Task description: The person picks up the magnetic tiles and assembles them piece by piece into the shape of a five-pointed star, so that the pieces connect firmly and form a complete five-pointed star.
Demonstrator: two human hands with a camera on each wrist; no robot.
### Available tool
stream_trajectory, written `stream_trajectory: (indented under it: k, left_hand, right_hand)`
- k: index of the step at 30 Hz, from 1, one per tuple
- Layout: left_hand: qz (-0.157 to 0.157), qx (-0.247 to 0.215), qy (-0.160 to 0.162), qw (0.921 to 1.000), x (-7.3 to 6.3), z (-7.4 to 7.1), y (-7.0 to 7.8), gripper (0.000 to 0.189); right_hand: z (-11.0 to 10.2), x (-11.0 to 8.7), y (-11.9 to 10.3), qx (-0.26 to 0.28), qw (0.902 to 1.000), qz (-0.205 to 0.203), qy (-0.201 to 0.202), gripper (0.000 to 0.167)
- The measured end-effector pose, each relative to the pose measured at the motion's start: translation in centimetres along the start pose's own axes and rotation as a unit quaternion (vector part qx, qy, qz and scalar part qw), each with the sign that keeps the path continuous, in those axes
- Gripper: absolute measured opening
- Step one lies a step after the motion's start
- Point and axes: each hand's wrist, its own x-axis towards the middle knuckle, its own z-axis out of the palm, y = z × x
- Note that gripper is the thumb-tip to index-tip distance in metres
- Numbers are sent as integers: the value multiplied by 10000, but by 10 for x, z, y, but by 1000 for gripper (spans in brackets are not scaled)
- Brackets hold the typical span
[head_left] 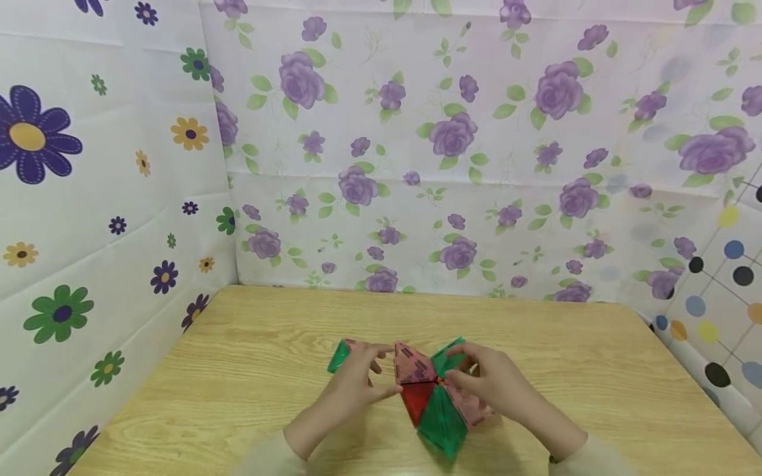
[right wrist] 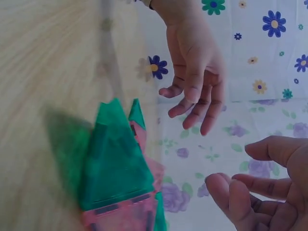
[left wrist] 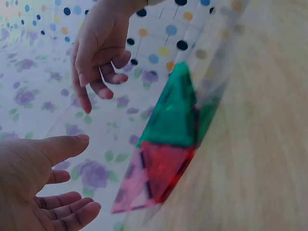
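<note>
A star-like figure of translucent magnetic tiles rests on the table. Around its small orange centre are a pink tile point(head_left: 413, 365) at back left, a red tile point(head_left: 418, 399), a green tile point(head_left: 443, 424) in front, another pink tile point(head_left: 471, 404) and a back green tile point(head_left: 445, 359). My left hand point(head_left: 362, 375) is at the figure's left side, thumb and fingers apart with nothing between them. Over the right side hovers my right hand point(head_left: 497, 382), its fingers loosely bent and holding nothing; it partly covers the tiles there. Both wrist views show space between thumb and fingers.
A smaller green and pink tile piece point(head_left: 339, 356) lies behind my left hand, partly hidden by it. The wooden table point(head_left: 250, 370) meets a flowered cloth point(head_left: 417, 218) at the back. Patterned cloths also hang at the left and right sides.
</note>
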Motion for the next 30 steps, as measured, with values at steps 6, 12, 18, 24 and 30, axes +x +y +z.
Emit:
stream_trajectory:
  k: [6,12,18,24,30]
  left_hand:
    - [38,1021,518,9934,11,-15,-21,63]
    - [-603,1454,665,9853,15,-22,-46,66]
    - [-962,1639,682,9794,16,-26,-64,70]
    - [-1118,2252,854,9641,16,-22,-82,73]
    - [-1043,2554,919,9568,15,-18,-89,79]
  right_hand:
    - [-1,32,-12,-105,9988,-436,-215,34]
    - [9,71,-17,-141,9980,-494,-371,30]
    - [22,106,-17,-384,9967,-522,-488,29]
    - [37,135,-8,-423,9953,-565,-668,31]
    - [56,154,-4,-588,9947,-189,-822,36]
